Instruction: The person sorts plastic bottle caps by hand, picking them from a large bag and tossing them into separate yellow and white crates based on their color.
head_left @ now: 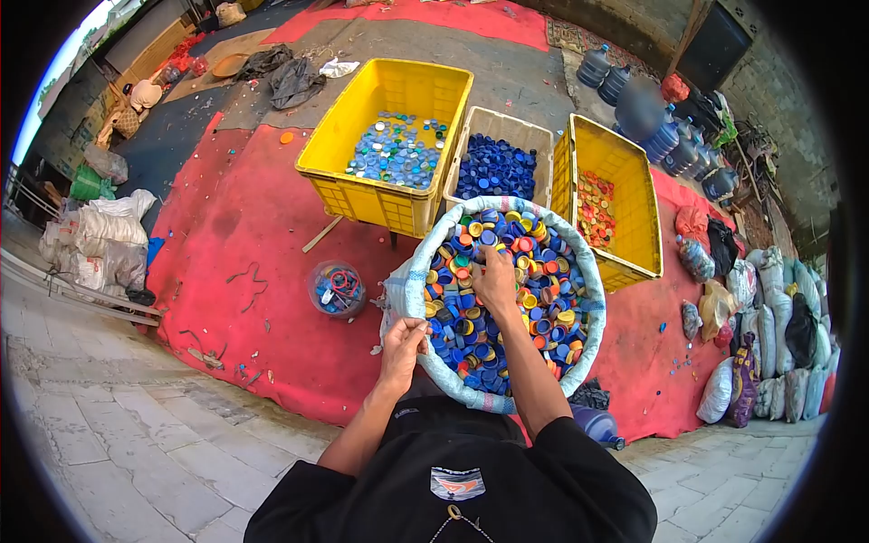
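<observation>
A wide sack with a rolled pale-blue rim (593,312) stands in front of me, full of plastic bottle caps (543,312) in blue, yellow, orange and red. Over the caps, my right hand (495,282) reaches into the middle of the heap. Its fingers are curled among the caps, and what they grip is too small to make out. My left hand (404,355) is at the sack's left rim, thumb and fingers pinched together. Anything between those fingertips is hidden.
Beyond the sack stand a yellow crate (312,172) of light-blue and mixed caps, a white crate (509,127) of dark-blue caps and another yellow crate (638,195) of orange-red caps. A clear tub (337,290) sits on the red mat (235,335). Filled sacks (769,317) line the right.
</observation>
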### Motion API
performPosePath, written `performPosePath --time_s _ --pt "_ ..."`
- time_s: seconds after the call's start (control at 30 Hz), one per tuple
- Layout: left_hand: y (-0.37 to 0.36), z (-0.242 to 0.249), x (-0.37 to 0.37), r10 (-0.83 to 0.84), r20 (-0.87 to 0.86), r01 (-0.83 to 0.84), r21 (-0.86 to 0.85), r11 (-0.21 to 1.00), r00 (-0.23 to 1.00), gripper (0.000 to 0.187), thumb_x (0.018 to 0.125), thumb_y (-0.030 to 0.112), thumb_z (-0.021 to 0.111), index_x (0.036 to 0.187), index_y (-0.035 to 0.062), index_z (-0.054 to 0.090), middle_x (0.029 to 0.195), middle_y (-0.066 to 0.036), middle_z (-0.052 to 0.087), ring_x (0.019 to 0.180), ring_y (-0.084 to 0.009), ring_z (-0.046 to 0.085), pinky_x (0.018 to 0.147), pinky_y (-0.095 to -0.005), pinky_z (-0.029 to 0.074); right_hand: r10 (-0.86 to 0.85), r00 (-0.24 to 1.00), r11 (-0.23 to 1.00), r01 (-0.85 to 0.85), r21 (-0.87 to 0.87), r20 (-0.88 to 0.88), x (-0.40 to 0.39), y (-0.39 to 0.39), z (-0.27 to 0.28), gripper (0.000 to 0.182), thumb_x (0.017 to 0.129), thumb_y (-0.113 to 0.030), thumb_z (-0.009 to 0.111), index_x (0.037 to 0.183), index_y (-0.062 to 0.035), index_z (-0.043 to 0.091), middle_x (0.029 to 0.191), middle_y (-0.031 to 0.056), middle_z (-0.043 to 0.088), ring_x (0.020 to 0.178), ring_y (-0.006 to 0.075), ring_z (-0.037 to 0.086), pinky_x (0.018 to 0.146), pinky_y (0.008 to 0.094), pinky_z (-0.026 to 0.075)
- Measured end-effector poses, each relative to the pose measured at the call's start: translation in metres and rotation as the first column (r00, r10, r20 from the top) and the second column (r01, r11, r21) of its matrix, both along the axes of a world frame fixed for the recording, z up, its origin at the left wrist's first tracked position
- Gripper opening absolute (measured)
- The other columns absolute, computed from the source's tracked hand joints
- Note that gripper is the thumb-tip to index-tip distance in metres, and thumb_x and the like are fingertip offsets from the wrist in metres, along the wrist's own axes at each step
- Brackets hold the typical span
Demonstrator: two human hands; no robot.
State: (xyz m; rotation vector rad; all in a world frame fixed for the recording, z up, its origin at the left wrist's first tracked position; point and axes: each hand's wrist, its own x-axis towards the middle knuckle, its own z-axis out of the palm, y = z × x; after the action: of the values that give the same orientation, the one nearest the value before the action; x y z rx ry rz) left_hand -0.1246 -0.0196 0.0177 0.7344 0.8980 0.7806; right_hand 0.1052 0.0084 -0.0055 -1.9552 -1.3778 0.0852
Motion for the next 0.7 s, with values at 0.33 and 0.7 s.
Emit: performPosePath --time_s 0.33,0.7 --pt "0.009 0.001 -0.014 0.068 -0.030 -0.069 -0.018 0.997 0.997 0.009 0.093 0.012 0.061 0.096 0.0031 0.059 0.085 -0.003 0.064 0.063 -0.0062 0.051 0.060 -0.0216 0.043 -0.017 0.968 0.994 0.043 -0.097 0.251 0.011 0.047 -0.007 0.040 0.075 -0.007 0.063 0.115 -0.0006 0.055 0.083 0.0167 0.067 0.081 0.0362 0.057 0.071 0.0481 0.043" --pt "0.019 0.006 0.005 0.005 -0.108 0.005 0.093 0.996 0.994 0.010 0.092 0.012 0.062 0.097 0.0031 0.060 0.084 -0.002 0.063 0.064 -0.0044 0.050 0.059 -0.0208 0.041 -0.055 0.994 0.998 0.054 -0.009 -0.098 0.003 -0.007 0.012 0.048 0.073 -0.002 0.064 0.120 -0.0019 0.054 0.088 0.0135 0.068 0.082 0.0337 0.060 0.076 0.0449 0.046"
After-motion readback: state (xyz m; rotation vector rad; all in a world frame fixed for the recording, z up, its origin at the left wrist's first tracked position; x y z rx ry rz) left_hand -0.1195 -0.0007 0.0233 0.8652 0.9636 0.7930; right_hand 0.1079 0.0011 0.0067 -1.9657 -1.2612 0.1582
